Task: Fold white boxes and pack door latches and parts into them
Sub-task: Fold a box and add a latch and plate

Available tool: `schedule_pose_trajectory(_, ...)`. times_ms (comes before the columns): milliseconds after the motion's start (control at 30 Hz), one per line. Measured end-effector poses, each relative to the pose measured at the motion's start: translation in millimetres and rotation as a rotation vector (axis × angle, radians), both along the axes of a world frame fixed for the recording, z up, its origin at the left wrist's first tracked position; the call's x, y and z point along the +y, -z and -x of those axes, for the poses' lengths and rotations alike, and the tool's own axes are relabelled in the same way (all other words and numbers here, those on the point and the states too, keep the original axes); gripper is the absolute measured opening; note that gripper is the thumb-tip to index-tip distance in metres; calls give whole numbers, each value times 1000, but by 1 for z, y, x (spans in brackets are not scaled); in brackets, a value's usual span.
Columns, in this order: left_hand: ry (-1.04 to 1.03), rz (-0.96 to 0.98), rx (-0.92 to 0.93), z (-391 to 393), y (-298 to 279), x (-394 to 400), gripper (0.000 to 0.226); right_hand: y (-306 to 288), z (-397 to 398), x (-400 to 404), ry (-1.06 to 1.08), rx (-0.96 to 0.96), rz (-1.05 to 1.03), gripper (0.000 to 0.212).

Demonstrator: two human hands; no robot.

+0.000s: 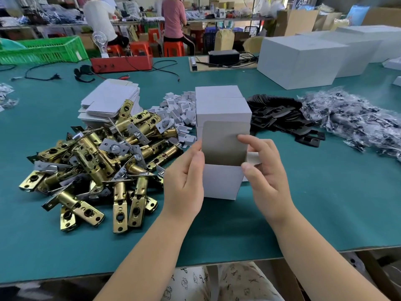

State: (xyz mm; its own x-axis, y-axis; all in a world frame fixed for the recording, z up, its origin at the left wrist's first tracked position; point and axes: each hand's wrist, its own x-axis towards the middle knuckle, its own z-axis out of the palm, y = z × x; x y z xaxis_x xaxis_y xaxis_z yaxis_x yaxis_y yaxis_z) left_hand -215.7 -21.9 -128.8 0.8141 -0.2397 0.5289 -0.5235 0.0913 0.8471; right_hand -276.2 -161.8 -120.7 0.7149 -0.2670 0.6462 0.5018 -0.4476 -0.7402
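Both hands [184, 179] [263, 170] pinch the box [221, 181] – lid [223, 144] up; latches [97, 161] at nine o'clock – a loose side flap, probably untucked, could jam closing.

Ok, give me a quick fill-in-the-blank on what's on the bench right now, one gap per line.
1. Both hands hold a small white box whose top flap stands ____.
2. The heap of brass door latches lies to the ____ of that box.
3. The black plates lie on a ____ table.
4. The flat box blanks are stacked ____ the latches.

Missing words: open; left; green; behind
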Motion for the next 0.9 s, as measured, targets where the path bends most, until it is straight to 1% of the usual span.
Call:
schedule_pose_trajectory(100,-27,-24,-64,2,-3,-1,49,-1,-1,0,-22,6,11,43)
schedule_pose_trajectory(200,-84,-50,-175,1,-3,1,46,-1,-1,0,-10,3,23,43)
schedule_pose_trajectory(267,-93,-72,-200,-1,-4,2,43,0,-2,0,1,-6,40,42)
schedule_pose_trajectory(367,-69,-147,-148,0,-5,1,45,2,-5,0,56,-6,49,43)
schedule_pose_trajectory(467,-101,-215,-128,0,-3,-1,55,3,-6,2,126,54,101,46)
schedule_pose_trajectory(600,-140,-230,-138,2,-5,-3,52,4,-5,3,111,161,154,43)
schedule_pose_trajectory(700,-98,-267,-88,3,-7,-3,54,3,-5,4,145,186,173,41)
schedule_pose_trajectory(767,-86,-273,-74,2,-6,-3,55,2,-5,5,168,187,159,36)
schedule_pose_trajectory(900,-77,-261,-77,1,-3,-3,57,3,-6,7,118,230,100,31)
